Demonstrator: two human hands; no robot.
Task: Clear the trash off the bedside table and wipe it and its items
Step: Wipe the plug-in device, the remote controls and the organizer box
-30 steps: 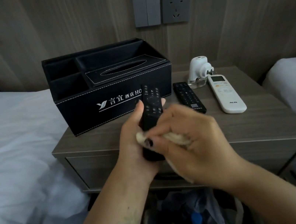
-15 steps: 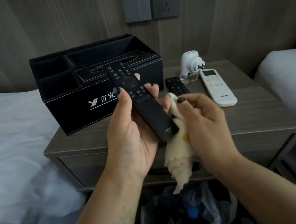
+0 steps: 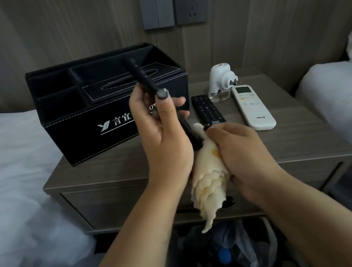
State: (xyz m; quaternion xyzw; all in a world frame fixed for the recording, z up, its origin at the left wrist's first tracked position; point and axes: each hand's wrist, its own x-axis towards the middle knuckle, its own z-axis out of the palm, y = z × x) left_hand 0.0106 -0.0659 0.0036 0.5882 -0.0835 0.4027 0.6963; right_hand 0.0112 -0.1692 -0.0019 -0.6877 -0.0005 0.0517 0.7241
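My left hand grips a slim black remote above the bedside table, turned on edge so its narrow side faces me. My right hand holds a pale yellow cloth bunched against the remote's lower end; the rest of the cloth hangs down past the table front. On the tabletop lie a second black remote and a white air-conditioner remote. A black leather tissue box organiser stands at the back left.
A white plug-in device sits behind the remotes. A switch and socket are on the wood wall. White beds flank the table: one on the left, one on the right. A trash bag lies on the floor below.
My left hand has rolled the black remote from button-side up onto its edge. My right hand with the cloth stays at its lower end.
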